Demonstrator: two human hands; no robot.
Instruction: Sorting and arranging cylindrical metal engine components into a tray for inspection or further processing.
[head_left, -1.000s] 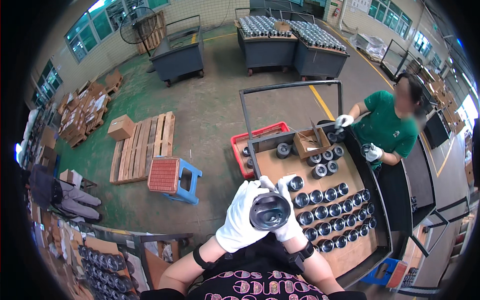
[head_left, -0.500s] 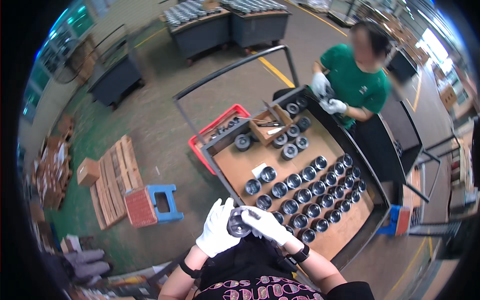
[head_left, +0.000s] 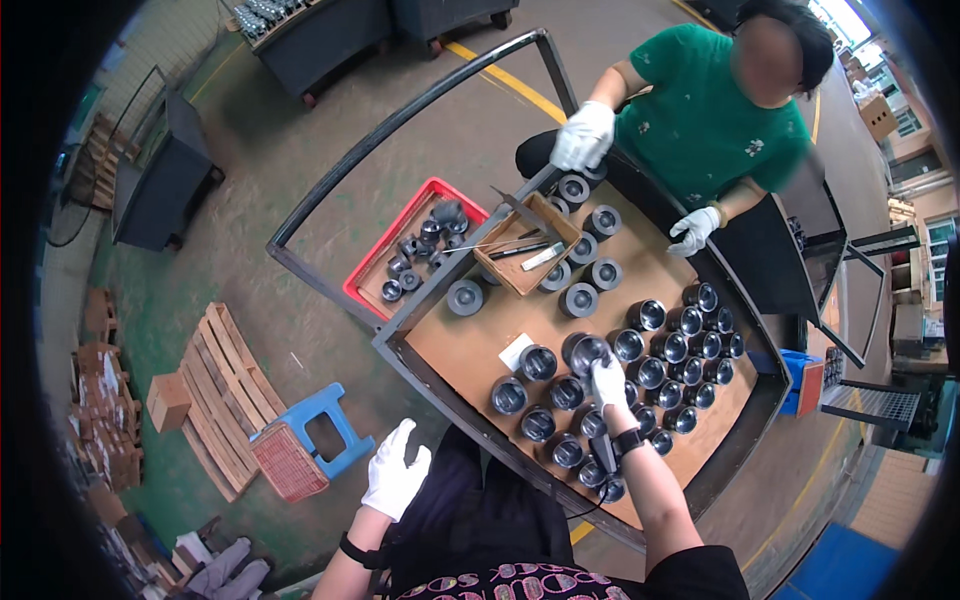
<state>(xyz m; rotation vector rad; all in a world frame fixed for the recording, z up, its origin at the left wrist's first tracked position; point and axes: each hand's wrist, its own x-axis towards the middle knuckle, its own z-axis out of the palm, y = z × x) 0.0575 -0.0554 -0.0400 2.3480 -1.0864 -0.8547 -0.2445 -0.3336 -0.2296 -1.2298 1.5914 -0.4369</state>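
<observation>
From where I stand, the dark metal cart [head_left: 400, 350] takes up the middle of the workshop, its bed lined with a brown cardboard sheet [head_left: 645, 283]. The worn grey-green floor [head_left: 245, 265] runs around it, with a yellow line [head_left: 510, 82] beyond its tall handle. Off the cart's left side stand a blue stool [head_left: 293, 466] with a woven red seat and, farther out, a slatted wooden pallet [head_left: 225, 400] with a carton [head_left: 168, 400] at its edge. A co-worker in a green shirt [head_left: 720, 115] is at the cart's far side. Against the cart's handle end, on the outside, sits a red crate [head_left: 387, 237] with a jumble of dark metal parts [head_left: 428, 232] in it. At that same end of the cart, a small brown box [head_left: 487, 257] holds thin rods and a white-and-black tool or two, too small to make out. Around that box, some grey cylinders [head_left: 603, 221] stand on the cardboard; toward the cart's near and right sides are rows of dark cups [head_left: 686, 320], shiny hollows uppermost. Among those rows, the right hand [head_left: 607, 383], white-gloved, has its fingers clamped on the side of one dark metal cup [head_left: 581, 350]. The left hand [head_left: 395, 472] hangs outside the cart's near left edge, thumb and fingers apart, holding nothing.
</observation>
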